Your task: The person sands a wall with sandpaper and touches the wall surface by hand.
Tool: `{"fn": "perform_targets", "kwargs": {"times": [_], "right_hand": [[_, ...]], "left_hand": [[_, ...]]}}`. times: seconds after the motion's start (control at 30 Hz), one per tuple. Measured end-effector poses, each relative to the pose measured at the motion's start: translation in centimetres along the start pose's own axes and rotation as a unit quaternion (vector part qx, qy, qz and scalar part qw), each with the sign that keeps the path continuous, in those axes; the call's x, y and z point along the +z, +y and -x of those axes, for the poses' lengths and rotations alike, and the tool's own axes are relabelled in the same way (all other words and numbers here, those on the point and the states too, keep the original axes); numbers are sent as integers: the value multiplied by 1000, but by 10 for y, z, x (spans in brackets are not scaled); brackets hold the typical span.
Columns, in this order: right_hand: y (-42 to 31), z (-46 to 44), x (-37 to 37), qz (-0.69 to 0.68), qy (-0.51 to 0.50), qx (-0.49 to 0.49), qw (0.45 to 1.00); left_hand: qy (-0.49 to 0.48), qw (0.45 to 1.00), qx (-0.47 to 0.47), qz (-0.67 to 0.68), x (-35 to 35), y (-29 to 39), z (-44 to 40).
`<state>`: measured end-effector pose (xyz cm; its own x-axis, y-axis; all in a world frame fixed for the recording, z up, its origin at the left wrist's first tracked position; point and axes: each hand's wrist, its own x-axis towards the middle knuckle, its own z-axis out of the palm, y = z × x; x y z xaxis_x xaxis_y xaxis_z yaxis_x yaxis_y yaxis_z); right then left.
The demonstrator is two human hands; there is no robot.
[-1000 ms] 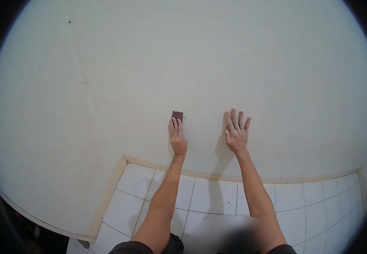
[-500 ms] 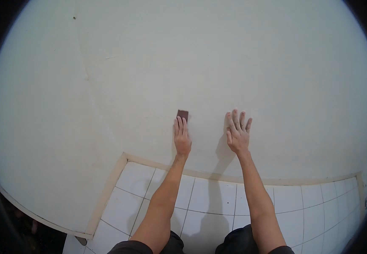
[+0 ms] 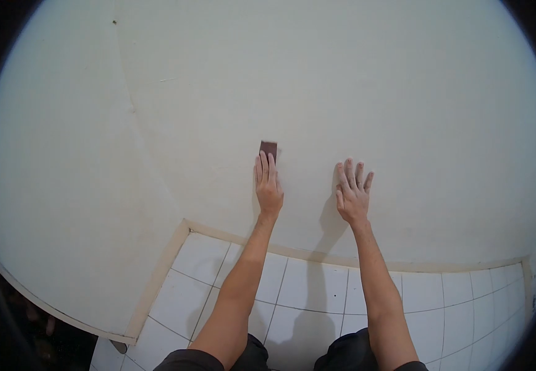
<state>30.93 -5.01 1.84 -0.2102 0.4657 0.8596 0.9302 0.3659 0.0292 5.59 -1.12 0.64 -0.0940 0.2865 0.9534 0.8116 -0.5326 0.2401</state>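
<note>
Holding brown pad against wall, baseboard below, tiled floor

From here, the pad sits between the left hand and the wall; rightward, the right hand is on the wall, both above the skirting and tiled floor.

Kinda dim, flat light on the wall, soft shadow left of the right arm at lower center, fisheye bowing the floor tiles, corners vignetted black.
</note>
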Motion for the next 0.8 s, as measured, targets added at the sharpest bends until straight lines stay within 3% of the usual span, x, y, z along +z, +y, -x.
{"fn": "perform_targets", "kwargs": {"times": [0.1, 0.2, 0.37, 0.5, 0.67, 0.8], "right_hand": [[-3, 0, -3, -2, -2, 2, 1000], [0, -4, -7, -16, -12, 7, 1000], [1, 0, -7, -13, -13, 2, 1000], [-2, -1, -2, -13, 25, -7, 1000], [-8, -4, -3, -1, 20, -14, 1000], [-18, -12, -13, -56, 7, -52, 997]], "left_hand": [[-53, 998, -5, -24, 8, -19, 58], [-77, 996, -9, -39, 10, -19, 56], [-7, 1000, -30, 7, -9, 16, -28], [25, 998, -39, 38, -9, 23, -37], [-61, 998, -9, 15, 6, 7, 42], [-80, 997, 15, 16, 3, 14, 25]]}}
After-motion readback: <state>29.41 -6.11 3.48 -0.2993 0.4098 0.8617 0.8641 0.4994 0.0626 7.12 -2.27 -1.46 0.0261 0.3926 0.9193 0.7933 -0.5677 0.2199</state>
